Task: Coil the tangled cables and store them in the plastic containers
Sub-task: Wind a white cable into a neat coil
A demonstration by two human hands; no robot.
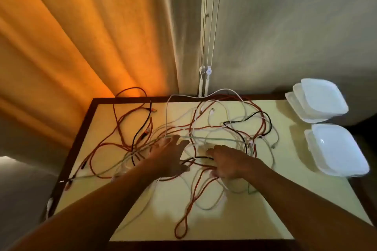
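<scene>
Both hands lie spread on the tangled cables (204, 134) mid-table (285, 199): left hand (171, 157) flat, fingers splayed; right hand (226, 164) curled, grip unclear; containers (334, 146) stacked at right

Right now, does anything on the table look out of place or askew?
Yes. The orange, white and black cables sprawl tangled across the cream table, some strands hanging over its left edge. The far stack of white plastic containers sits skewed, overhanging the right edge.
</scene>
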